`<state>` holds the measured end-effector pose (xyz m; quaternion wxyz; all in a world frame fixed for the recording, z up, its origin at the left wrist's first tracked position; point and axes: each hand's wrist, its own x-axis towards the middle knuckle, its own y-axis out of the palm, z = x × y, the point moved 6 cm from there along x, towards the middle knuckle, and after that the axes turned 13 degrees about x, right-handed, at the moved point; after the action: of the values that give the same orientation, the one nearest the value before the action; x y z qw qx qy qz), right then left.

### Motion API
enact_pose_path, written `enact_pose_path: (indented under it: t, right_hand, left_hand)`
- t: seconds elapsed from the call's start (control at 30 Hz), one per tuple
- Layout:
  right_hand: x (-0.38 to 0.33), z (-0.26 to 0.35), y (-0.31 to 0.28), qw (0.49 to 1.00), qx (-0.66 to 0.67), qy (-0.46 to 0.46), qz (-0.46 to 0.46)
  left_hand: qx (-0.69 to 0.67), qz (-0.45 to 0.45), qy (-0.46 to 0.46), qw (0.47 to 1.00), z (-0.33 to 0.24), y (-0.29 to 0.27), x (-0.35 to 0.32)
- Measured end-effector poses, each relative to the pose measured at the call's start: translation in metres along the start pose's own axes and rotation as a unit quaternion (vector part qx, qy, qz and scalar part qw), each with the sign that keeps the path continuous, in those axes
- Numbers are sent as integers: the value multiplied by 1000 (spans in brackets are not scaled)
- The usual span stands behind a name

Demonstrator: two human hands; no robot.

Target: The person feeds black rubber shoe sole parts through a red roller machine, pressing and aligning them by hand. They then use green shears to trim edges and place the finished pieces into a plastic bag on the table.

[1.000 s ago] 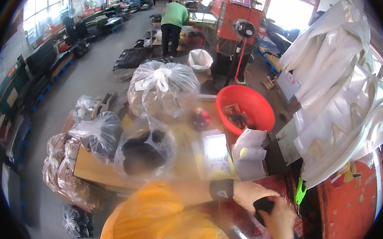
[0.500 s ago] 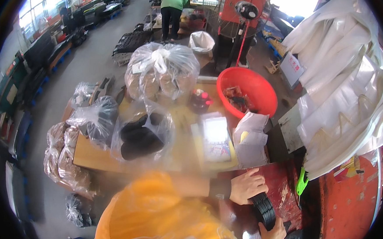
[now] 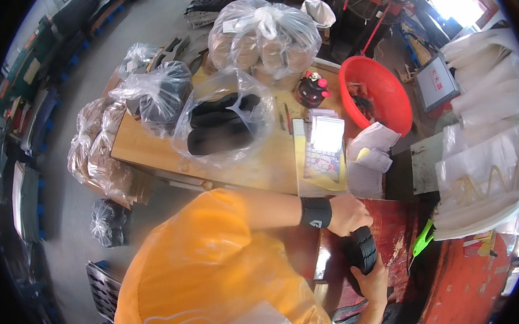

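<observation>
My left hand (image 3: 349,214), with a black wristband on an orange-sleeved arm, closes over the top of a black ribbed rubber piece (image 3: 363,250). My right hand (image 3: 376,284), a thin bracelet at its wrist, grips the same piece from below. Both hands hold it above a worn red machine surface (image 3: 399,225) at the right end of a wooden table (image 3: 153,151). The lower part of the piece is hidden by my right hand.
On the table are a clear bag of black pieces (image 3: 220,126), a bag of brown pieces (image 3: 261,38), a red basin (image 3: 378,93), a dark jar (image 3: 311,89) and a booklet (image 3: 325,151). White bags (image 3: 486,146) hang at the right. More bags (image 3: 96,158) sit left of the table.
The view has tipped down and closer to the table. My left hand has come down onto the black ribbed piece, and my right hand has risen under it.
</observation>
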<state>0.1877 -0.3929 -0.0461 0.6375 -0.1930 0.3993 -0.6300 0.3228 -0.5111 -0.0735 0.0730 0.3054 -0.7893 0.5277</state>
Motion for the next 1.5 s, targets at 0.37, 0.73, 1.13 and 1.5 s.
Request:
enact_pose_path:
  t: [0.37,0.73,1.13,1.5]
  right_hand:
    - [101,202,197,819,353,5,452]
    - [164,266,306,748,570,223,257]
    - [229,280,394,572,817,75,3]
    - [272,234,397,800,596,49,48]
  left_hand:
    - [-407,-238,-413,780,174,-160,-295]
    - [-530,-364,-592,486,236,-121,-413]
    - [-519,-280,-522,616,233,-134,-394]
    - [-326,-438,-543,638,296,-140,-443]
